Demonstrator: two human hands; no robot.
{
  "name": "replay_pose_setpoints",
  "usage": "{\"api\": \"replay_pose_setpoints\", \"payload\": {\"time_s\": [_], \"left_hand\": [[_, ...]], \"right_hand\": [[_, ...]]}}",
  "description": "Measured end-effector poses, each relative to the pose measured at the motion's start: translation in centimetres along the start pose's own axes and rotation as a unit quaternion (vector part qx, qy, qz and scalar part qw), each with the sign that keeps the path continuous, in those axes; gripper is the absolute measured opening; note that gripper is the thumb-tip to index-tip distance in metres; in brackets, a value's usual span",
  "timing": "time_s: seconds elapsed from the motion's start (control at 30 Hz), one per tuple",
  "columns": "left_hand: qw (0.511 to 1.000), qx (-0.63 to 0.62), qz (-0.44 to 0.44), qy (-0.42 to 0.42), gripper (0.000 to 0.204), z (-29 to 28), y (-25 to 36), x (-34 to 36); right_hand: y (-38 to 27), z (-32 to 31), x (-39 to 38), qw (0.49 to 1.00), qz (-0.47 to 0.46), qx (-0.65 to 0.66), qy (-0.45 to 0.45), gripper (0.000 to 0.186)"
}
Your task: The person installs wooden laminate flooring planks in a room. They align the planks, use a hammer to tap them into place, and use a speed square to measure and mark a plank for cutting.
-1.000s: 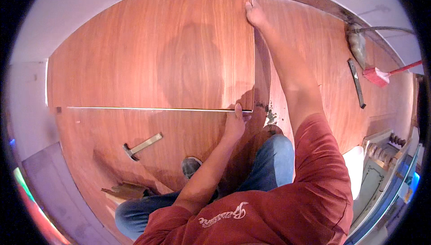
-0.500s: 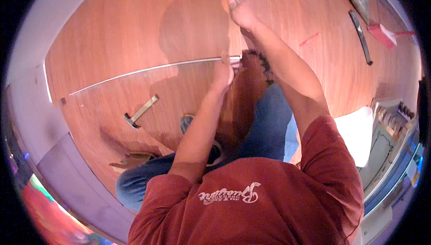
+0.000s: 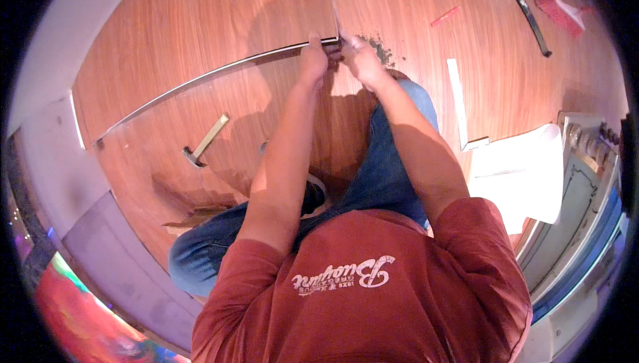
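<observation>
A large wood-grain panel (image 3: 200, 23) lies in front of me, its near edge a long pale line bending away to the left, with dark shadow beneath it. My left hand (image 3: 315, 61) is closed over that edge near the right corner, thumb on top and fingers under. Right beside it, my right hand (image 3: 361, 62) has its fingers closed at the same corner, where a seam runs away from me; its fingertips are partly hidden. Dark crumb-like specks (image 3: 381, 51) are scattered just right of that hand. A hammer (image 3: 208, 139) rests on the wood-grain surface at the left.
An L-shaped try square (image 3: 458, 100) lies right of my knee, beside a white sheet (image 3: 522, 177). Farther right are a thin red strip (image 3: 444, 16), a dark flat bar (image 3: 526, 13) and a pinkish-red object (image 3: 562, 14). A wall (image 3: 46, 90) bounds the left side.
My right hand has come back from farther along the seam to the panel's corner. My left hand, with the panel edge, sits farther from me. The try square has come into view.
</observation>
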State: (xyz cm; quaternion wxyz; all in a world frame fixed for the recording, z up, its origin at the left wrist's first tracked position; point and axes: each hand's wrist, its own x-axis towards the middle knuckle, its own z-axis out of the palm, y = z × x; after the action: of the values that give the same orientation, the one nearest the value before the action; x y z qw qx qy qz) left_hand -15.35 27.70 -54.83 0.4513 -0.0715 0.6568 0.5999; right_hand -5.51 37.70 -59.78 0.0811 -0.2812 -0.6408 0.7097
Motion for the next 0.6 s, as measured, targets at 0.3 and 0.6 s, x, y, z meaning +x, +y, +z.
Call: {"api": "replay_pose_setpoints", "payload": {"time_s": [0.3, 0.6], "left_hand": [[0.998, 0.053, 0.022, 0.006, 0.070, -0.4, 0.1, 0.2], [0.983, 0.129, 0.013, 0.128, 0.077, -0.2, 0.2, -0.4]], "right_hand": [[-1.3, 0.4, -0.4, 0.938, 0.014, -0.333, 0.100, 0.042], [0.3, 1.7, 2.1, 0.885, 0.006, -0.455, 0.099, 0.026]]}}
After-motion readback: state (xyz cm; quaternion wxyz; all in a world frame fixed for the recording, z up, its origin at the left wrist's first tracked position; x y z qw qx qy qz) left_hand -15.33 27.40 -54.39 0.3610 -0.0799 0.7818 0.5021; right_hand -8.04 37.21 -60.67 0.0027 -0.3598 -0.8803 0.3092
